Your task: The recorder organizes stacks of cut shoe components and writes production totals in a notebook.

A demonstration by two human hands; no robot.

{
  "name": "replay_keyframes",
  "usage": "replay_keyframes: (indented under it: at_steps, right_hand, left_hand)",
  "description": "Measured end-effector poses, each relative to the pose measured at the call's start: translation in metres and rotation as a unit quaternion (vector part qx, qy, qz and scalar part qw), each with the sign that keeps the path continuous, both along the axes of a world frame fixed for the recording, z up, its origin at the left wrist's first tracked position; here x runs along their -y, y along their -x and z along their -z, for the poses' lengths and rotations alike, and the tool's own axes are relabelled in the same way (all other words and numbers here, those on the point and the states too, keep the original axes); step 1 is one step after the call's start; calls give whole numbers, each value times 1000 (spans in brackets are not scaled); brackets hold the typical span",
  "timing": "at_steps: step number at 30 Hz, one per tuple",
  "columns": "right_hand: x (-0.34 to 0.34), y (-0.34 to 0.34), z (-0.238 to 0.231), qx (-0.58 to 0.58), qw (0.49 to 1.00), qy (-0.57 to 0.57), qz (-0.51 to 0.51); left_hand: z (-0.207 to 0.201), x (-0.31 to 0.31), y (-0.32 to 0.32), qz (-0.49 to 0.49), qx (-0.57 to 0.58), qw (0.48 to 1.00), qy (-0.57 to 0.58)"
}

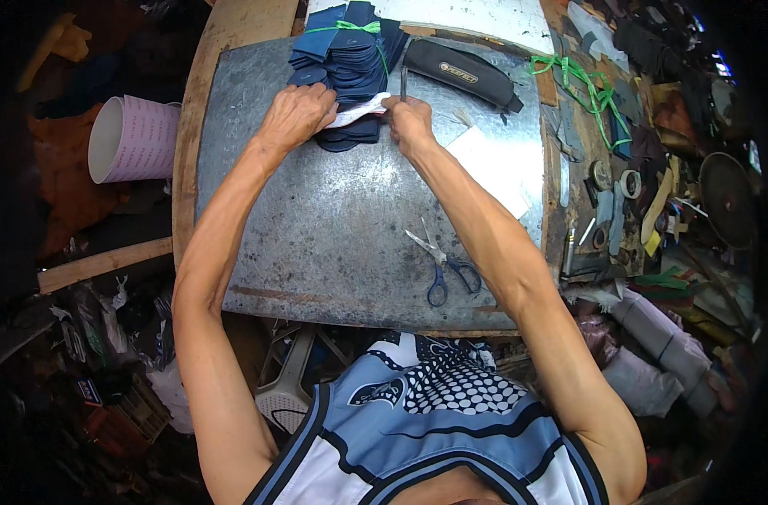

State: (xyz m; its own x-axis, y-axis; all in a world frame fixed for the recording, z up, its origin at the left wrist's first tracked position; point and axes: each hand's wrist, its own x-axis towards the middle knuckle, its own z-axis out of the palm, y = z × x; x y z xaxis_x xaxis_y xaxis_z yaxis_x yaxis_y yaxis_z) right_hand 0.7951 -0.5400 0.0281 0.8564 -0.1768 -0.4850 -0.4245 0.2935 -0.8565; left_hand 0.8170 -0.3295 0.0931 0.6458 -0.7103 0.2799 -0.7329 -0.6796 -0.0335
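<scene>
Fingers [326, 103] of our left hand [296, 118] curl closed on one end of a white strip [360, 110] across stacked dark-blue flat pieces [354, 79]; our right hand [410, 124] closes round a slim dark tool [403, 82] by the other. Nearby, a black oblong case [485, 83] bears a lettered badge [458, 73]; leftward, a pink-white cylinder [148, 139] repeats lettering.

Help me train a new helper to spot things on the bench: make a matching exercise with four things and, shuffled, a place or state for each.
Things
1. Scissors
2. Black case
3. Stack of dark blue pieces
4. Pale cylinder

Places and states
A. Bound with a green band
B. Off the left side of the metal tabletop
C. Lying open
D. Near the tabletop's far right corner

Pairs
1-C, 2-D, 3-A, 4-B
</scene>
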Motion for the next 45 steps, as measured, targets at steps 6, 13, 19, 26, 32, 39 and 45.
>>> replay_keyframes:
  at_steps: [6,13,19,26,32,39,45]
  right_hand:
    - [61,18,-21,54,993,95,-50]
    - [192,70,-40,149,982,112,2]
    - [188,94,-5,208,953,153,-159]
    - [179,84,20,308,878,308,-197]
    - [178,78,35,275,901,252,-222]
    - [180,76,35,364,836,347,-220]
    - [179,76,33,298,896,233,-232]
  left_hand:
    - [3,8,46,-28,-32,994,104]
    - [56,95,109,-46,-128,961,242]
    - [96,155,106,-155,-162,937,267]
    - [105,164,113,-195,-156,943,221]
    - [109,165,112,-202,-132,947,214]
    - [114,166,112,-218,-129,945,208]
    - [117,166,111,-218,-121,947,203]
